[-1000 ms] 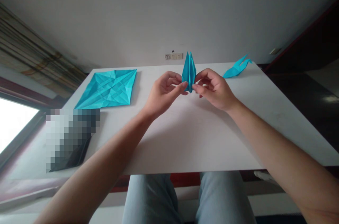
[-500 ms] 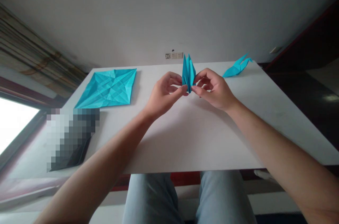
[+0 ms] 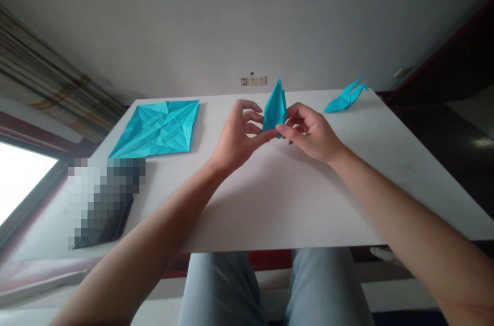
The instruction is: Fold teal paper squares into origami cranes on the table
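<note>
Between my two hands a folded piece of turquoise origami paper is held upright, its pointed tip up, above the white table. My left hand grips its lower left side, the thumb lying across the bottom edge and the fingers curled behind. My right hand pinches the lower right edge, with the thumb tip near the left thumb. The far fingertips are partly hidden by the paper. A finished turquoise paper crane stands on the table to the right, apart from my hand.
An unfolded, creased turquoise sheet lies at the table's back left. Nearer on the left is a dark object, blurred by pixels. The white table meets a grey wall with sockets behind it.
The folded paper has turned from edge-on, with two points showing, to a broad flat face. My left thumb has slid rightward across its bottom.
</note>
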A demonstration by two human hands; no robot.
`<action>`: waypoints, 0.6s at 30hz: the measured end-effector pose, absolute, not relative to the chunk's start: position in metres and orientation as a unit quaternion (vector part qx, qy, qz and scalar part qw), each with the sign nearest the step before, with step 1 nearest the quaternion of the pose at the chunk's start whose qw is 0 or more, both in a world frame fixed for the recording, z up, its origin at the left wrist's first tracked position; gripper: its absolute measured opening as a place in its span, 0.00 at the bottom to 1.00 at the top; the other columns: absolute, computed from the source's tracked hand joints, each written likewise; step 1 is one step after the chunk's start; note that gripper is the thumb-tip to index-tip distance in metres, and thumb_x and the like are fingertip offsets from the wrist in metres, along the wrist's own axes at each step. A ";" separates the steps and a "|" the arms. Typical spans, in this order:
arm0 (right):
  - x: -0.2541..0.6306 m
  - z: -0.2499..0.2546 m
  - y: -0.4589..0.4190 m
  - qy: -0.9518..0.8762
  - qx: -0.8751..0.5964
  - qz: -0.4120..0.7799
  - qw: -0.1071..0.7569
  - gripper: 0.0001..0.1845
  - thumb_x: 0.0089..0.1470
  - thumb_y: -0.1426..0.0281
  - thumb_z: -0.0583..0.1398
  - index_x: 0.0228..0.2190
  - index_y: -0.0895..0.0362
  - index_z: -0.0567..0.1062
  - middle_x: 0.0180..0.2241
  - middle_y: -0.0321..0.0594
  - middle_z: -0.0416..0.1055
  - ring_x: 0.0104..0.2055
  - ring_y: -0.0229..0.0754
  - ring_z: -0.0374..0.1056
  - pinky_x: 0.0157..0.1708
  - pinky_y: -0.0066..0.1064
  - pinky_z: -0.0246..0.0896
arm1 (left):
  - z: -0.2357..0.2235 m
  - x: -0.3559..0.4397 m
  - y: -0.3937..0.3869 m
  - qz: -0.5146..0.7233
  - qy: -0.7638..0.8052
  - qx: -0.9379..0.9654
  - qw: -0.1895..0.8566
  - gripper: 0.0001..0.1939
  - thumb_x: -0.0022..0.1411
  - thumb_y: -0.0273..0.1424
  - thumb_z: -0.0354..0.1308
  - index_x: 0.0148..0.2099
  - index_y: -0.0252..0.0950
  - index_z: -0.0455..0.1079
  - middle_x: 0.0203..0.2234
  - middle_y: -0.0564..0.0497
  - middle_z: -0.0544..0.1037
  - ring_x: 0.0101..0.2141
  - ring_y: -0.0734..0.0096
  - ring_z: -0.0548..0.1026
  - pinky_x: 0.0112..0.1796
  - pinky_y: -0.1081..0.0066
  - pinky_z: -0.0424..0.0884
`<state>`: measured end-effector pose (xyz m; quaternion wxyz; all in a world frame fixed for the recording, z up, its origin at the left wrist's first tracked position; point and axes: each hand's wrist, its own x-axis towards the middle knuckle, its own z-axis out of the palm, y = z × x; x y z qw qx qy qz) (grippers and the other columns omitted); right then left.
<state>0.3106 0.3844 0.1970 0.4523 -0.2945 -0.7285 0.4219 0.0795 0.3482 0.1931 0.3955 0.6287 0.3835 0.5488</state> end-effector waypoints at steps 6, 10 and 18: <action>0.311 0.194 0.388 -0.717 -0.292 0.427 0.467 0.31 0.60 0.41 0.79 0.45 0.48 0.76 0.43 0.36 0.80 0.34 0.39 0.76 0.27 0.31 0.73 | 0.189 0.080 0.350 0.550 0.362 0.624 0.419 0.31 0.67 0.48 0.83 0.57 0.43 0.69 0.39 0.54 0.85 0.34 0.67 0.89 0.37 0.68 0.84; 0.310 0.194 0.391 -0.701 -0.289 0.436 0.484 0.34 0.57 0.43 0.81 0.48 0.46 0.72 0.41 0.32 0.79 0.32 0.38 0.75 0.25 0.30 0.71 | 0.190 0.080 0.350 0.559 0.342 0.630 0.416 0.28 0.69 0.51 0.81 0.56 0.43 0.72 0.40 0.52 0.86 0.38 0.66 0.90 0.41 0.67 0.86; 0.310 0.194 0.394 -0.698 -0.297 0.427 0.493 0.33 0.56 0.42 0.82 0.44 0.47 0.73 0.44 0.36 0.81 0.38 0.42 0.78 0.25 0.31 0.72 | 0.195 0.080 0.348 0.564 0.345 0.647 0.379 0.27 0.66 0.54 0.82 0.43 0.38 0.78 0.46 0.45 0.87 0.45 0.63 0.89 0.49 0.64 0.88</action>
